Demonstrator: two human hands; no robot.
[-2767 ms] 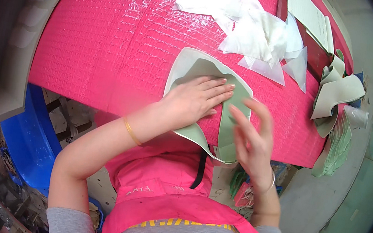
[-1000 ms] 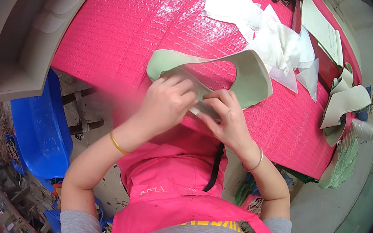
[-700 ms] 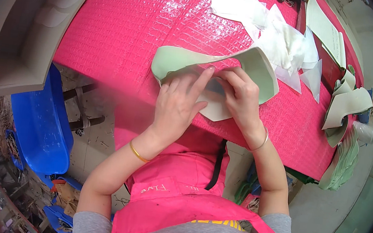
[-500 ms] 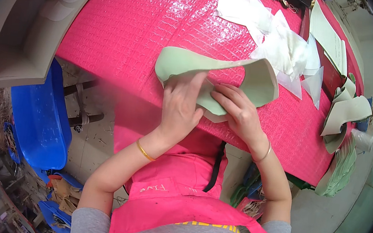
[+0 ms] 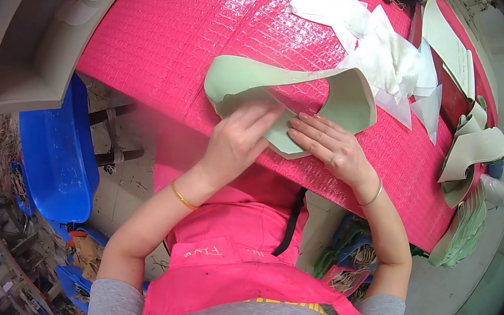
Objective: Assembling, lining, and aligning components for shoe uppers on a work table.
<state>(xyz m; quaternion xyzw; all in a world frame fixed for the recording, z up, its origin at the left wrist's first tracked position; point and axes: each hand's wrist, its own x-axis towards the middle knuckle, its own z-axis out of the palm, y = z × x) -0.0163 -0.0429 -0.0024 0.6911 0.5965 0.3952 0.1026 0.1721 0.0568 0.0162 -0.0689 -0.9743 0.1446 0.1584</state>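
A pale green, leather-like cut piece (image 5: 262, 74), bent into a loop with a lighter edge, rests at the near edge of the pink-covered table (image 5: 159, 39). My left hand (image 5: 241, 132) is over its left part, fingers reaching inside the curve; the fingertips are smeared by motion, so their grip is unclear. My right hand (image 5: 335, 147) lies with fingers stretched out, close together, flat on the near flap of the piece. Both hands touch the piece, their fingertips a short gap apart.
White thin sheets (image 5: 386, 61) lie scattered beyond the piece. Stacked green and cream pieces (image 5: 460, 227) hang at the table's right edge, near a notebook (image 5: 448, 43). A grey shelf box (image 5: 29, 80) stands at the left, above a blue chair (image 5: 53, 158).
My right hand's fingers have flattened and straightened on the flap. My left hand has shifted slightly left and its fingertips are now blurred. The piece sits a little higher and further left.
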